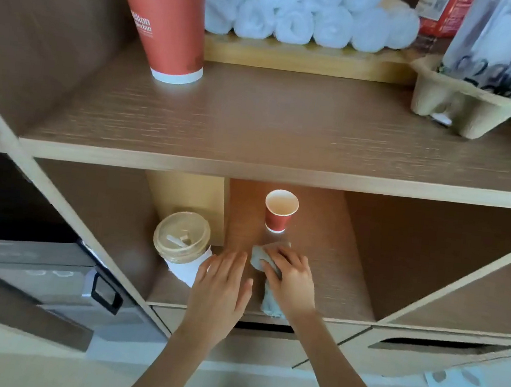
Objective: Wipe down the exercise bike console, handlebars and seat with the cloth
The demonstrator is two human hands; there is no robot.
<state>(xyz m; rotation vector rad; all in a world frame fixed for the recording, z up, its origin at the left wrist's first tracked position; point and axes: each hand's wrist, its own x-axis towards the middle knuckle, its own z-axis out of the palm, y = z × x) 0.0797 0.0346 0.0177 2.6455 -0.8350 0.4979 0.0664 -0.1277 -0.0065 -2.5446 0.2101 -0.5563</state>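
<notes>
Where the wooden shelf unit (250, 170) divides, the upper shelf carries a row of rolled white towels (312, 21), a large red paper cup (168, 24) and a pulp cup carrier (468, 106). On the lower shelf (335, 266) stands a lidded cup (182, 237). Left hand (221, 288): grip apart, fingers straight, just beside the lidded cup. Right hand (293, 282): grip clamped on the grey cloth (270, 303), which lies on the lower shelf, near a small red cup (281, 210).

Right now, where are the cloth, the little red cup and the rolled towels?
cloth (270, 304): head view, its loose lower end.
little red cup (277, 219): head view, its red side.
rolled towels (294, 26): head view, a middle roll's front.
</notes>
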